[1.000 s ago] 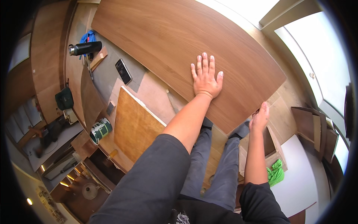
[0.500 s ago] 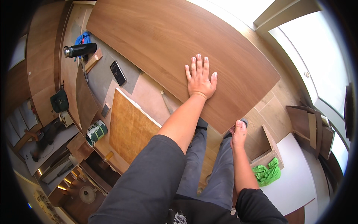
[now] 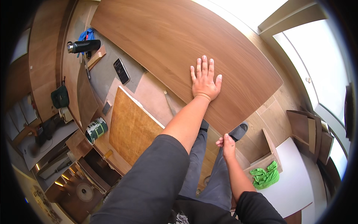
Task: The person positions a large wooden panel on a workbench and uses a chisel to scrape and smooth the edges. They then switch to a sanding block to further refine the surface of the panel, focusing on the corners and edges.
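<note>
A long brown wood-grain panel (image 3: pixel 160 44) stretches from the upper left toward the right in front of me. On its face my left hand (image 3: pixel 206 84) lies flat, palm down, with the fingers spread. My right hand (image 3: pixel 228 145) is close to the panel's near corner, thumb up and fingers curled in; whatever they may hold is too small or hidden to make out. Just beyond that hand a foot in a dark slipper (image 3: pixel 238 131) shows on the floor.
Left of the panel are a phone (image 3: pixel 121 71), a black bottle (image 3: pixel 85 46), a tan board (image 3: pixel 128 128) with a white edge and a green paint-smeared bucket (image 3: pixel 96 130). A green cloth (image 3: pixel 265 175) lies at right by a white board (image 3: pixel 294 179). Cut boards (image 3: pixel 307 130) lean farther right.
My right hand has moved left and a little toward me along the panel's corner, uncovering the slipper. My left hand stays flat on the panel; the whole view has shifted slightly.
</note>
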The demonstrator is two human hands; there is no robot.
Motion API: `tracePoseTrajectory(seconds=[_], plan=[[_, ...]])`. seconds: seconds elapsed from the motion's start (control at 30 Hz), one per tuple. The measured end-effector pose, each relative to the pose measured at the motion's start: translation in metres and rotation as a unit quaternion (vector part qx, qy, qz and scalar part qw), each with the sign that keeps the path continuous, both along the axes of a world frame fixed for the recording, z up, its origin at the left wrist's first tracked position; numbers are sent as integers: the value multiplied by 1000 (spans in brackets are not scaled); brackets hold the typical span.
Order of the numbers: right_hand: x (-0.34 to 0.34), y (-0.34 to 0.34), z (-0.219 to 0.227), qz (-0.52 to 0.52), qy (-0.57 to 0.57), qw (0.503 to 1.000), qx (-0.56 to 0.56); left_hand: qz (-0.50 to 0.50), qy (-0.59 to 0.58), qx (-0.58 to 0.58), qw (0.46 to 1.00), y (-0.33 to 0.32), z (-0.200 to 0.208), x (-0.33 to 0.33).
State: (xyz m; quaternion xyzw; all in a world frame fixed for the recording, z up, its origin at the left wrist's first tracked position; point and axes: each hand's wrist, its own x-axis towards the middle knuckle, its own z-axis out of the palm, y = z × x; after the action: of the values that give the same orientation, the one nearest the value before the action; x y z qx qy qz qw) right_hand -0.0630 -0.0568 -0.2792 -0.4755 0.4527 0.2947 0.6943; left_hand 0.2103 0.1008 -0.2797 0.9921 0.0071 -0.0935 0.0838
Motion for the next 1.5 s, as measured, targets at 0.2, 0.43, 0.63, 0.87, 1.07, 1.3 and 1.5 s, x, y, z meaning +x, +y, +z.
tracePoseTrajectory(seconds=[0.2,0.43,0.63,0.87,1.07,1.3,1.5], plan=[[-31,-28,2,157,127,979,11,-1,-3,-4,1000,2,0,-2],[-55,-50,11,353,80,932,14,-4,-23,-1,1000,4,-3,-4],[-70,-55,0,375,-66,900,-215,-6,-15,-22,1000,-1,-4,-1],[-61,-49,28,283,118,951,-37,-6,-65,15,998,5,-12,-5],[-89,-60,42,375,92,921,45,-18,-77,23,997,4,-16,-5],[-138,-88,37,280,28,959,-47,-48,-45,46,997,6,-10,-9],[-123,-113,78,173,78,981,-39,-114,54,47,991,-62,12,-144]])
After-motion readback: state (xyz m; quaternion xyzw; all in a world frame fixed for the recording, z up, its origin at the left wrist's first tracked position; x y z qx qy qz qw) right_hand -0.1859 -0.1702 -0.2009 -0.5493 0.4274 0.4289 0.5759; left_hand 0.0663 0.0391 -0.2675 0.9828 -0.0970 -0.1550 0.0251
